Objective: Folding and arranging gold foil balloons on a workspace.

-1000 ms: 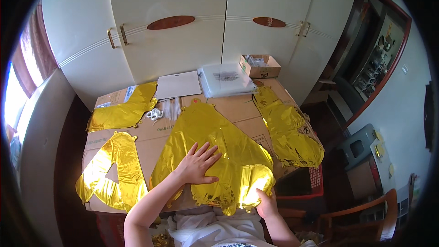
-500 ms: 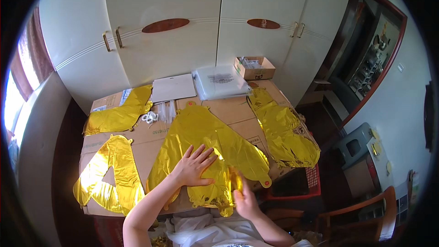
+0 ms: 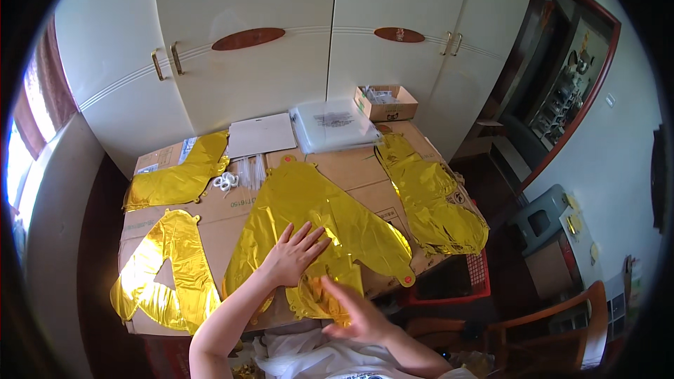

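Note:
A large gold foil balloon point(image 3: 295, 196), flat and wrinkled, spreads over the middle of the cardboard-covered table. My left hand point(image 3: 289, 260) lies on it with fingers stretched out, pressing its near part. At the table's near edge is a crumpled, shiny section of gold foil point(image 3: 347, 277); whether it belongs to the same balloon I cannot tell. Just over that section is my right hand point(image 3: 359, 316), slightly blurred, fingers extended and thumb apart, with nothing visibly gripped. It hides part of the foil's lower edge.
More flat gold foil balloons lie around: one with a triangular hole point(image 3: 167, 267), one at far left point(image 3: 184, 172), one at right point(image 3: 435, 200). Behind are white ribbon coils point(image 3: 225, 182), clear sticks point(image 3: 251, 171), a grey board point(image 3: 262, 135), plastic bags point(image 3: 335, 126) and a small cardboard box point(image 3: 386, 104).
My right hand has moved left and let go of the foil edge it was holding raised; that foil now lies lower. My left hand stays in place.

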The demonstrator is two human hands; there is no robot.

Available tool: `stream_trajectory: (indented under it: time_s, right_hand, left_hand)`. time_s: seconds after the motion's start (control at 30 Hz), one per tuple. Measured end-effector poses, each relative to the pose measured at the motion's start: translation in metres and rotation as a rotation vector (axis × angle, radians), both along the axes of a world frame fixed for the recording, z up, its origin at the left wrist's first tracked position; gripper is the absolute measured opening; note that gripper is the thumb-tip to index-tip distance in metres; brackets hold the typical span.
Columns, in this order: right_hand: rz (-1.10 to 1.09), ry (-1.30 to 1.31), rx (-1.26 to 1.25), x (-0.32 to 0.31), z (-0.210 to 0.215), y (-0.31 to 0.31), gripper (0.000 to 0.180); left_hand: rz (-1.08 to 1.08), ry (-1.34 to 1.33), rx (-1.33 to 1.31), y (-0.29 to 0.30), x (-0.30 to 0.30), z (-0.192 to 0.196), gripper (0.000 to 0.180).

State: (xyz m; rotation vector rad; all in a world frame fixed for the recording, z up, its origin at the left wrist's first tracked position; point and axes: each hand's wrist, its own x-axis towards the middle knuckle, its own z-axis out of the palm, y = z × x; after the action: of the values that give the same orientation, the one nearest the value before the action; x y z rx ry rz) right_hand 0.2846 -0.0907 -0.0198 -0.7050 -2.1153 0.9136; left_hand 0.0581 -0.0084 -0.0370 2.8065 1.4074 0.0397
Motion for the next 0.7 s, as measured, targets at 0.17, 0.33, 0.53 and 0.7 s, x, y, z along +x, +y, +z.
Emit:
stream_trajectory:
  time_s: [0.17, 0.33, 0.53, 0.7]
  right_hand:
    - [-0.645, 0.186, -0.030, 0.055, -0.055, 0.002, 0.030]
    - [-0.520, 0.112, -0.397, 0.075, -0.100, -0.030, 0.019]
    - [-0.493, -0.028, -0.053, 0.053, -0.076, -0.024, 0.024]
    - [-0.402, -0.255, 0.315, 0.047, -0.043, -0.003, 0.042]
  left_hand:
    - [-0.001, -0.080, 0.028, 0.000, -0.001, -0.010, 0.074]
    - [0.004, -0.072, -0.023, 0.001, 0.000, -0.006, 0.074]
    - [0.009, -0.041, 0.000, 0.000, 0.000, -0.006, 0.071]
    - [0.009, -0.033, -0.016, -0.001, 0.001, 0.001, 0.070]
